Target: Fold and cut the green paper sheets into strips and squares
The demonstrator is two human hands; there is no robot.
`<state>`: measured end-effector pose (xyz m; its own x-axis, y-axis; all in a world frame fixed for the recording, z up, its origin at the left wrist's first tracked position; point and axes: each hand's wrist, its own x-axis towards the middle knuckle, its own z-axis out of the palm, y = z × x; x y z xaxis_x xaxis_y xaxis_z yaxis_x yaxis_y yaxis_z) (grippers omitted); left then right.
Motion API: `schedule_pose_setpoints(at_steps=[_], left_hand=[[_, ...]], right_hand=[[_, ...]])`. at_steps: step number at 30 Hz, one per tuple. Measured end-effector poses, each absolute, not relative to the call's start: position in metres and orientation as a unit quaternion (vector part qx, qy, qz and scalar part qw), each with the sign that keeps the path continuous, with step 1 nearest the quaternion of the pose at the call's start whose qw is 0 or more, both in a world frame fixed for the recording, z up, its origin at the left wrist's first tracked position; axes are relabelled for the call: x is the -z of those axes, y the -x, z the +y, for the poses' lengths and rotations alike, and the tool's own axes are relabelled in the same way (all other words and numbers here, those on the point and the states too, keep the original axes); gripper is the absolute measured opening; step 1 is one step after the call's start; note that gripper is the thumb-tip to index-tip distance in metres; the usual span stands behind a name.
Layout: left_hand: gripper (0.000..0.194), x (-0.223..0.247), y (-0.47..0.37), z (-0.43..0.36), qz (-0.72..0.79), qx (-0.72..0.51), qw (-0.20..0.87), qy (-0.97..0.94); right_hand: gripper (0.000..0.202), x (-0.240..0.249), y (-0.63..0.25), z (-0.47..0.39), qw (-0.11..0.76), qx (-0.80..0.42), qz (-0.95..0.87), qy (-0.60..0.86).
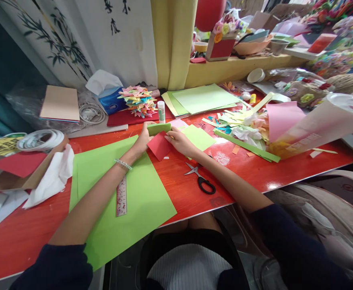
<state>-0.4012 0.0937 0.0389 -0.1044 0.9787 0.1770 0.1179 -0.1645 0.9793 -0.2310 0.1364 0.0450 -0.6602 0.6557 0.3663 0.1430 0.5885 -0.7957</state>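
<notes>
A red paper square [159, 146] is held between my hands over the red table [176, 193]. My left hand [143, 141], with a beaded bracelet at the wrist, is closed on a folded green paper piece [158, 129] and touches the red square's left side. The fingers of my right hand [178, 140] pinch the red square at its upper right corner. Under my left forearm lie a large green sheet [146, 189] and a ruler [121, 197]. Open scissors [201, 178] with black handles rest below my right wrist. Just behind my hands stands a glue stick [161, 111].
Light green squares [198, 137] lie right of my hands. Paper scraps [248, 129], a green strip [245, 146] and a large plastic cup [318, 125] fill the right side. A tissue pack [111, 100] and paper sheets [206, 98] lie behind; an open box [28, 173] sits left.
</notes>
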Motion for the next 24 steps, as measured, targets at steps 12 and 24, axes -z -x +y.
schedule_pose_setpoints(at_steps=[12,24], left_hand=[[0.032,-0.064,0.436,0.098,0.578,-0.560,0.344,-0.483],[0.072,-0.042,0.449,0.107,0.749,-0.345,0.094,-0.558]], right_hand=[[0.016,-0.079,0.176,0.171,0.484,-0.448,-0.697,0.281],[0.015,-0.082,0.110,0.220,0.616,-0.502,-0.511,0.327]])
